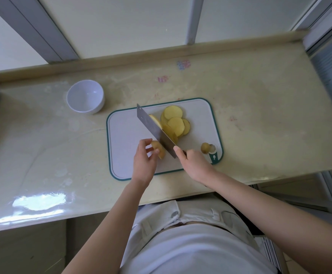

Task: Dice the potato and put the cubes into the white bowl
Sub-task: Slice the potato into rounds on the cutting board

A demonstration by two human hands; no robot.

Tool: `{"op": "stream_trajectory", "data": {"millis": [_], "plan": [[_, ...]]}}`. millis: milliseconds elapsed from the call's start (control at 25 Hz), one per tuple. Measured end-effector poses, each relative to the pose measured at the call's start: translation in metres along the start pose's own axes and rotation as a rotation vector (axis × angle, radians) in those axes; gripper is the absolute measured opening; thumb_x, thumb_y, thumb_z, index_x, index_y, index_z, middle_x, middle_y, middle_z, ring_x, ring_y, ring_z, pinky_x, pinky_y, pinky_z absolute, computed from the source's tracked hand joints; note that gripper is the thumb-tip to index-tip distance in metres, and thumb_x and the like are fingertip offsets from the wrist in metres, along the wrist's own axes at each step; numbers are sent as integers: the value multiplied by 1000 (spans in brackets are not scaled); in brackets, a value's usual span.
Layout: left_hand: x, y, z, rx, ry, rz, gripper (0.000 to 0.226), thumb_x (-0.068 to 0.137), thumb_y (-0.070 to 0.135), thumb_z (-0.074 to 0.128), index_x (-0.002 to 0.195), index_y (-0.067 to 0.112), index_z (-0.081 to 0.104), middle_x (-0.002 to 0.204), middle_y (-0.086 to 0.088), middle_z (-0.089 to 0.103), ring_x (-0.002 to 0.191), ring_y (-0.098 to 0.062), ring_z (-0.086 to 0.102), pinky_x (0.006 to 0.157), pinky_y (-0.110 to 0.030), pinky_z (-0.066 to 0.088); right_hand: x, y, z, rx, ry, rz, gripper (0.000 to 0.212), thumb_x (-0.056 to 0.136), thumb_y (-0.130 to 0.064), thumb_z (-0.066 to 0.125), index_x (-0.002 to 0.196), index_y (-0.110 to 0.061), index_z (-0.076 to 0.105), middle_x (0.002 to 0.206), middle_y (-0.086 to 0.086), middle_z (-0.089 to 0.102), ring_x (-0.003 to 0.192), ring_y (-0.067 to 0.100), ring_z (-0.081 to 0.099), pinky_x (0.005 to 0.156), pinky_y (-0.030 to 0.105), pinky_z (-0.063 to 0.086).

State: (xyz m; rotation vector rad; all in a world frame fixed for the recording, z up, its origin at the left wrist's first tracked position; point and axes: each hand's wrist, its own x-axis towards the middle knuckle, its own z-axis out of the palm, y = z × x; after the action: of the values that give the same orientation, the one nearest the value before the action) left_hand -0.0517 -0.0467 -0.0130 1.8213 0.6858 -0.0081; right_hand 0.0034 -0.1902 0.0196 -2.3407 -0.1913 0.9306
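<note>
Right hand point(193, 164) gripping cleaver point(155, 129), left hand point(144, 161) pinching potato end point(159, 148), slices point(176, 120) on cutting board point(121, 139)
</note>
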Motion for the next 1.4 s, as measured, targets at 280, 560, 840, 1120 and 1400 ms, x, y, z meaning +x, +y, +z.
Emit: {"op": "stream_trajectory", "data": {"millis": [280, 560, 840, 1120, 1400], "plan": [[-2, 1, 2, -18, 23, 11, 22, 94, 13, 54, 112, 19, 42, 115, 4, 51, 103, -12, 53, 65, 1, 40, -17, -6, -6, 82, 40, -30, 63, 100, -49, 28, 62, -5, 51, 63, 12, 56, 59, 24, 53, 65, 35, 44], [-2, 1, 1, -10, 38, 1, 22, 94, 15, 54, 112, 16, 43, 115, 6, 51, 101, -10, 53, 64, -2, 41, -28, -9, -7, 95, 4, -37, 58, 101, -48, 27, 60, -11, 44, 62, 8, 51, 57, 21, 48, 66, 37, 47], [-2, 0, 1, 17, 41, 13, 20, 93, 14, 56, 107, 17, 43, 116, 7, 51, 101, -9, 53, 64, 0, 41, -34, -11, -3, 59, 0, -9, 60, 102, -47, 26, 56, -11, 41, 57, 5, 49, 55, 19, 46, 59, 33, 40], [-1, -1, 3, 59, 23, 48, 17, 93, 11, 56, 102, 18, 43, 115, 7, 52, 96, -7, 53, 66, -2, 40, -23, -26, 0, 18, 15, 11, 62, 101, -50, 25, 56, -10, 39, 57, 4, 44, 59, 23, 46, 55, 32, 32], [0, -2, 3, 96, 10, 64, 19, 93, 11, 56, 107, 16, 45, 115, 5, 52, 94, -6, 52, 65, 0, 40, 2, -42, 2, 15, -12, 78, 61, 101, -53, 20, 61, -13, 43, 64, 4, 47, 71, 27, 52, 64, 31, 36]]}}
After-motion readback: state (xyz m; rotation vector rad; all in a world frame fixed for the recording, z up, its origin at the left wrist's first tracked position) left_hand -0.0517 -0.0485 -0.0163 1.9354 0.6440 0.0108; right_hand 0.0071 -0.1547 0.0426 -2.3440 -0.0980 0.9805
